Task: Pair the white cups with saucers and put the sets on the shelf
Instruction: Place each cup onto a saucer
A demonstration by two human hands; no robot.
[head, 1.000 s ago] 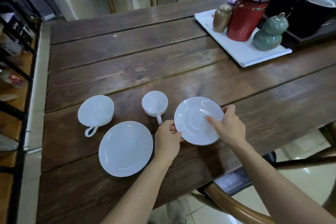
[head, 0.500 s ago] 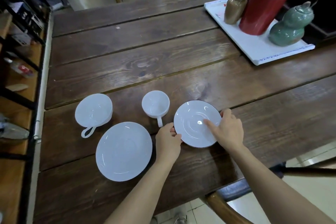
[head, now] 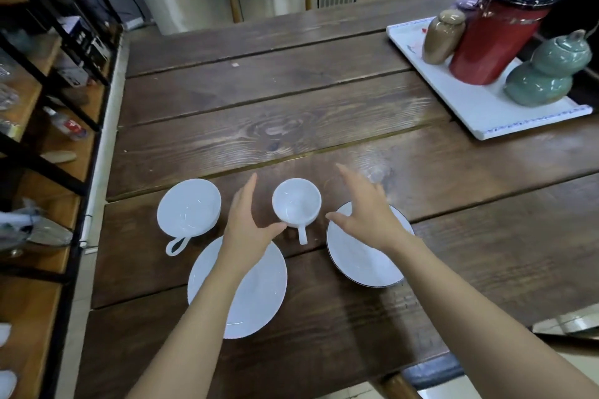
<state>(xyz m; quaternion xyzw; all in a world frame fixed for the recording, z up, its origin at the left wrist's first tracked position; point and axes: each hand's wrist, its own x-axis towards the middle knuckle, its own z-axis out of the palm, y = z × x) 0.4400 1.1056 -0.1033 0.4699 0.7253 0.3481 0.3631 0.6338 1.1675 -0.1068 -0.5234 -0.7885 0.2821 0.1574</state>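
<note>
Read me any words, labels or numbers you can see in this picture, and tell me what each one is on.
None can be read.
White tray: small blue print along its front edge and red and blue marks near its far corner, too small and blurred.
Bottle on the shelf: red label, blurred.
Cups, saucers and jars: no text visible.

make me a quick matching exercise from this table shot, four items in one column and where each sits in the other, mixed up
Items:
1. small white cup
2. large white cup
3. dark-rimmed saucer
4. red canister

Places:
A. on the white tray at the far right
B. under the right hand
C. between the two open hands
D. left of the left hand, nearest the shelf

Pairs: 1-C, 2-D, 3-B, 4-A
</note>
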